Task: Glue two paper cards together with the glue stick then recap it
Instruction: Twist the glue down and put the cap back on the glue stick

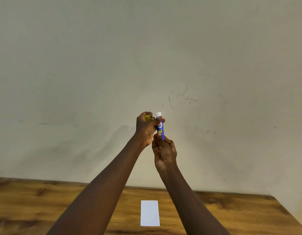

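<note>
I hold a blue glue stick (pixel 160 127) upright in the air before the wall, its white glue tip bare at the top. My left hand (pixel 145 128) grips the yellow cap (pixel 147 117) in its curled fingers, with the thumb pressed against the upper part of the tube. My right hand (pixel 164 152) pinches the tube's bottom end from below. A white paper card (pixel 150 213) lies flat on the wooden table (pixel 231 211), between my forearms. Only one white rectangle shows; whether a second card lies under it I cannot tell.
A plain beige wall (pixel 146 56) with faint scuff marks fills the upper view. The table's back edge meets the wall, and its right edge slants off at the lower right.
</note>
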The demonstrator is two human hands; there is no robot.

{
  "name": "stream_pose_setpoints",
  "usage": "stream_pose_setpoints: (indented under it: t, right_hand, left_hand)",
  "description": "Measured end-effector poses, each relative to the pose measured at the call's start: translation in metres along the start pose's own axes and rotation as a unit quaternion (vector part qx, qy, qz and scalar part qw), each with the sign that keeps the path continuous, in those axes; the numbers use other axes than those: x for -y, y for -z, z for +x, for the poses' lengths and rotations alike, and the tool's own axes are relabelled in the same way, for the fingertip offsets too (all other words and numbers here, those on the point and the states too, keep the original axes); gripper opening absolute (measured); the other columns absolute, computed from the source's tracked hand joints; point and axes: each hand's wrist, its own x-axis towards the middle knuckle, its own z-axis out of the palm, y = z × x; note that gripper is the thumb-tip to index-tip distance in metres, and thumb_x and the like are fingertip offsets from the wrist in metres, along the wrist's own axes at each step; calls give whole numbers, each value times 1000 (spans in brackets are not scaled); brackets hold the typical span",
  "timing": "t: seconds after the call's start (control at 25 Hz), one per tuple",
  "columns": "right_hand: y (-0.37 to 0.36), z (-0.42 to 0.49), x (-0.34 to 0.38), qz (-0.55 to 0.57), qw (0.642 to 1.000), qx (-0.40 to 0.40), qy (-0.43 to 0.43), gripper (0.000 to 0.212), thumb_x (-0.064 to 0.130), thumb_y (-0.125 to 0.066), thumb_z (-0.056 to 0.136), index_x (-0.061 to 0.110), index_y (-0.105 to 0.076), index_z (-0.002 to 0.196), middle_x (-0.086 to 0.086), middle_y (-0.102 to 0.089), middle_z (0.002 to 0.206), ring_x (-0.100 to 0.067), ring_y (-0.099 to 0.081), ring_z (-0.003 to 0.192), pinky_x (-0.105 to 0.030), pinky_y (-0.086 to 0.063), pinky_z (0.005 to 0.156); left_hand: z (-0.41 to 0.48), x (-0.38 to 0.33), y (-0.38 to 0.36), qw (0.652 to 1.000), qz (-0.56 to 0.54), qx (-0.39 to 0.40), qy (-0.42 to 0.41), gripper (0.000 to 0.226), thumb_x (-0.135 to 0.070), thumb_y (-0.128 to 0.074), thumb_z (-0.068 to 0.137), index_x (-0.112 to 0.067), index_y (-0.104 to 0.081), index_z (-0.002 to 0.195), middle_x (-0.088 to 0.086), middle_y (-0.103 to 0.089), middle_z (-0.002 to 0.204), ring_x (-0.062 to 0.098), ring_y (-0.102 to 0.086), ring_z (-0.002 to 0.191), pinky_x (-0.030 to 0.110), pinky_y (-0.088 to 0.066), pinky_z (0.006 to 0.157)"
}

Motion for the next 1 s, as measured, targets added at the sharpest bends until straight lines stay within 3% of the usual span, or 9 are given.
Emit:
stream_pose_setpoints:
  t: [0.08, 0.2, 0.28, 0.4, 0.56, 0.68, 0.8, 0.88, 1.0]
  right_hand:
    - [-2, 1, -2, 0, 1000, -16, 2, 9, 13, -60, 82, 8, -55, 88, -12, -62, 81, -15, -65, 62, -27, -56, 62]
    - [-1, 4, 8, 15, 998, -14, -67, 43, 46, -50, 85, 3, -55, 90, -11, -64, 69, -12, -65, 46, -18, -54, 48]
    - [1, 5, 12, 2, 996, -10, -85, 38, 38, -50, 87, 1, -55, 94, -8, -64, 59, -10, -61, 40, -15, -52, 42]
    - [-1, 4, 7, 28, 999, 2, -45, 21, 17, -57, 85, 0, -57, 96, -12, -61, 75, -10, -64, 46, -16, -53, 44]
    - [-4, 6, 1, -3, 999, -36, 17, 12, -2, -60, 80, 8, -58, 74, -13, -58, 85, -17, -60, 69, -22, -52, 57]
    - [-4, 7, 5, -88, 995, -35, 1, 9, 18, -62, 82, 12, -58, 77, -13, -59, 90, -18, -59, 74, -25, -51, 60]
    - [-5, 5, 10, -92, 992, 16, -86, 45, 46, -48, 86, 3, -58, 95, -8, -66, 70, -13, -64, 53, -18, -53, 47]
    - [-9, 2, 9, -16, 995, 37, -95, 40, 37, -49, 87, -1, -57, 96, -5, -68, 55, -10, -63, 43, -15, -52, 43]
    - [-15, -1, 8, 13, 998, 29, -58, 17, 16, -56, 85, -1, -61, 89, -10, -67, 66, -11, -66, 47, -18, -55, 47]
  left_hand:
    - [-1, 1, -2, 1000, 0, -18, 1, 23, 4, -57, 83, -11, -41, 76, 20, -53, 99, 28, -62, 77, 37, -50, 82]
    - [1, -1, 1, 1000, -12, -14, -4, 25, 5, -57, 83, -12, -41, 74, 18, -53, 98, 30, -62, 81, 34, -51, 81]
    - [4, -4, 3, 1000, -10, -2, -11, 25, 3, -56, 84, -14, -41, 73, 17, -54, 101, 33, -59, 89, 37, -48, 86]
    - [6, -6, 2, 1000, -7, -2, -16, 25, 3, -55, 84, -15, -41, 73, 17, -54, 102, 34, -58, 89, 37, -47, 85]
    - [6, -5, 1, 999, 13, -31, -21, 26, 3, -57, 83, -14, -40, 72, 18, -54, 100, 34, -58, 88, 41, -47, 89]
    - [7, -5, 9, 999, -10, -29, -19, 20, 3, -56, 83, -10, -42, 79, 19, -53, 103, 34, -59, 90, 40, -47, 91]
    - [7, -6, 11, 999, -24, -5, -27, 24, 4, -57, 83, -13, -42, 75, 19, -54, 101, 32, -60, 90, 41, -48, 89]
    - [7, -8, 8, 999, -24, 2, -34, 24, 4, -57, 83, -13, -43, 74, 19, -54, 101, 34, -59, 92, 42, -49, 89]
    - [11, -12, 8, 999, -27, -3, -32, 24, 3, -57, 84, -14, -43, 74, 18, -56, 98, 33, -60, 90, 38, -51, 83]
